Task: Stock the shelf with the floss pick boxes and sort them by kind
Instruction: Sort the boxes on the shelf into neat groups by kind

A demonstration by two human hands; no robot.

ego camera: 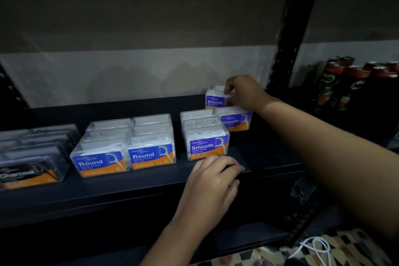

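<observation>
Dim light falls on a black metal shelf (133, 188) set against a pale grey wall (129, 71), with patterned flooring (345, 248) and a loose white cord (317, 246) showing at the lower right.

Nearest, the left hand (212, 181) rests at the shelf's front edge, its fingers loosely curled over the lip and holding nothing, just in front of the front Smooth box (207, 146).

Along the front of the shelf the boxes stand sorted by label. At far left is a dark group of Charcoal boxes (28, 170) in 2 files; only 1 label can be read and the count behind it is unclear in the gloom. Beside them stand the Round boxes (151, 155), 2 files with 2 readable labels at the front and about 2 more clear lids behind each. Next comes 1 file led by the front Smooth box, with 2 more lids behind it.

Further back and to the right, a second Smooth box (236, 122) stands just beside that file. Behind it, the right hand (244, 93) pinches the rear Smooth box (216, 99) between thumb and fingers at its right end; whether that box sits on the shelf or is raised off it cannot be told. That makes 3 readable Smooth labels.

Beyond a black upright post (289, 54), on the neighbouring shelf at far right, stand several dark green drink cans (332, 84), at least 4, well apart from the floss boxes.
</observation>
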